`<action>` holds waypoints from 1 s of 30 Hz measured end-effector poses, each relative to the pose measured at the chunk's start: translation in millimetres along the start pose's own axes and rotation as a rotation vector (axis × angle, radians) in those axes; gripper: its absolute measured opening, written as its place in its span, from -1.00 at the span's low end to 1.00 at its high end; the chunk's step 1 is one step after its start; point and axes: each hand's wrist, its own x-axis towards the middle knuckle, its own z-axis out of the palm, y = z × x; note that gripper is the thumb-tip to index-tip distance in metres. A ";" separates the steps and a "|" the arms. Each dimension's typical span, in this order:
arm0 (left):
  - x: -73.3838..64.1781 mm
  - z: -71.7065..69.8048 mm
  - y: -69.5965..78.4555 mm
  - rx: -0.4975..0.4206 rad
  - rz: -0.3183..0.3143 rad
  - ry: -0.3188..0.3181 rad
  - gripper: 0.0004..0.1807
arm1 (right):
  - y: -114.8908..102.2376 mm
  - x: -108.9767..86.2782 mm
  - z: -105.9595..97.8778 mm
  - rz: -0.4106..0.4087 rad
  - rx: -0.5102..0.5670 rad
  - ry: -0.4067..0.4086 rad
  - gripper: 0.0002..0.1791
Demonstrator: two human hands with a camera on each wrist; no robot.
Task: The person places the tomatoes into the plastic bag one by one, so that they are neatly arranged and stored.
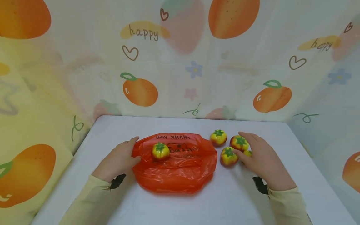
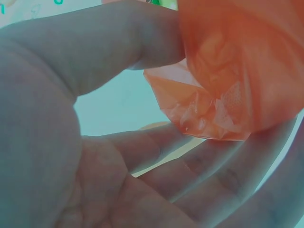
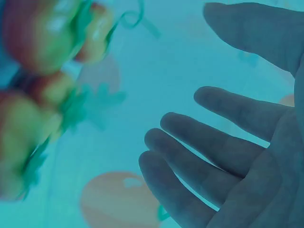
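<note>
A red plastic bag (image 1: 174,175) with dark lettering lies on the white table, and one yellow-and-red toy fruit (image 1: 160,152) with a green leafy top sits on it. My left hand (image 1: 119,159) is at the bag's left side, thumb and fingers spread apart, with the bag's edge (image 2: 209,104) between them in the left wrist view. Over the group of similar fruits on the right, my right hand (image 1: 262,159) hovers with its fingers extended and spread. In that group are a back fruit (image 1: 218,138), a front fruit (image 1: 228,157) and one by the fingertips (image 1: 238,142); another is partly hidden by the thumb.
The white table (image 1: 180,209) extends in front of the bag and to both sides. A fruit-patterned cloth (image 1: 174,75) hangs behind the table and along its sides.
</note>
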 end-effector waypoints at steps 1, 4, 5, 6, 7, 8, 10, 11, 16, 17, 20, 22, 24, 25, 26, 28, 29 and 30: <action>0.0 -0.4 -0.3 -0.001 0.005 -0.002 -0.12 | 7.5 0.9 -0.1 0.021 0.000 -0.013 -0.15; -0.8 0.0 0.5 -0.016 0.013 -0.011 -0.13 | 30.3 3.3 0.8 0.071 -0.002 -0.060 -0.07; -1.1 0.0 0.7 -0.017 0.017 -0.012 -0.14 | 37.3 3.7 1.6 0.083 -0.001 -0.074 -0.06; -1.4 0.1 0.6 -0.017 0.018 -0.015 -0.14 | 43.5 4.3 2.6 0.091 -0.001 -0.085 -0.04; -1.7 0.2 0.5 -0.016 0.017 -0.016 -0.14 | 48.9 5.2 3.8 0.098 -0.002 -0.099 -0.02; -2.0 0.3 0.4 -0.013 0.015 -0.016 -0.14 | 53.3 5.9 5.0 0.108 -0.003 -0.114 0.00; -2.2 -0.5 0.4 -0.002 0.008 -0.016 -0.13 | 59.8 7.7 7.9 0.116 -0.003 -0.133 0.02; -2.2 -1.1 0.5 0.005 0.008 -0.014 -0.13 | 62.3 8.8 9.2 0.125 -0.003 -0.144 0.04; -2.8 -3.2 3.1 0.010 0.020 -0.004 -0.13 | 70.1 13.5 14.1 0.192 -0.017 -0.220 0.11; -3.3 -3.6 3.6 0.009 0.024 -0.003 -0.13 | 70.8 14.3 14.6 0.207 -0.020 -0.237 0.13; -4.1 -3.5 5.4 0.002 0.032 -0.003 -0.15 | 73.2 16.2 16.6 0.234 -0.026 -0.271 0.15; -4.4 -3.1 7.3 -0.004 0.038 0.000 -0.16 | 74.6 16.2 17.0 0.235 -0.027 -0.275 0.16; -4.3 -2.8 8.8 -0.010 0.041 0.003 -0.16 | 75.8 16.3 17.9 0.230 -0.030 -0.269 0.14; -4.2 -2.8 9.2 -0.013 0.042 0.003 -0.17 | 76.0 16.4 18.4 0.227 -0.031 -0.267 0.14; -4.3 -2.9 9.4 -0.015 0.040 0.003 -0.17 | 76.2 16.5 18.9 0.223 -0.030 -0.265 0.13; -4.5 -3.2 9.0 -0.014 0.033 -0.003 -0.16 | 76.3 17.1 20.5 0.221 -0.027 -0.266 0.12; -4.7 -3.3 8.6 -0.013 0.028 -0.007 -0.16 | 76.2 17.4 21.4 0.222 -0.025 -0.269 0.11; -5.0 -3.4 8.2 -0.011 0.022 -0.010 -0.15 | 76.2 18.0 22.2 0.226 -0.023 -0.274 0.11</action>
